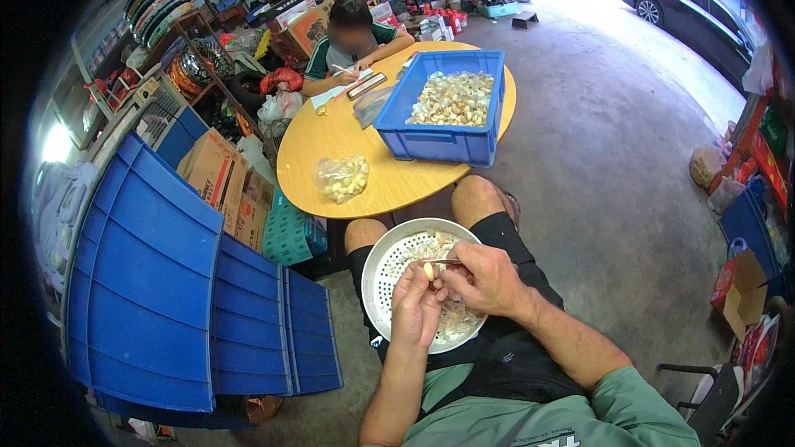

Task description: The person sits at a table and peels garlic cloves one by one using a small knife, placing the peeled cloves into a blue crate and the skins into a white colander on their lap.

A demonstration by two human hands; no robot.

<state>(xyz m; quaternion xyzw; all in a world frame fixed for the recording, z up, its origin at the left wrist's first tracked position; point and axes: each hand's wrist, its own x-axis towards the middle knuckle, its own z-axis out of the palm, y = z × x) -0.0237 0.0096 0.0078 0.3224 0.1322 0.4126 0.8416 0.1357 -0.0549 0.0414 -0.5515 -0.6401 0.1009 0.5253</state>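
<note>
A pale peeled garlic clove (428, 271) is pinched between the thumb and fingers of my left hand (414, 306). My right hand (489, 279) grips a small knife (441, 261), its thin metal blade pointing left, close against the clove. Both hands work above a round metal colander (380, 283) with holes in its base, resting on my lap. Papery garlic skins (457, 324) lie in the colander, partly covered by my hands. The knife's handle is hidden inside my right fist.
Ahead stands a round wooden table (302, 161). On it are a blue crate (431, 146) of garlic cloves (454, 99) and a plastic bag (342, 178) of peeled cloves. A person (352, 41) writes at its far side. Blue plastic panels (145, 281) stand on my left.
</note>
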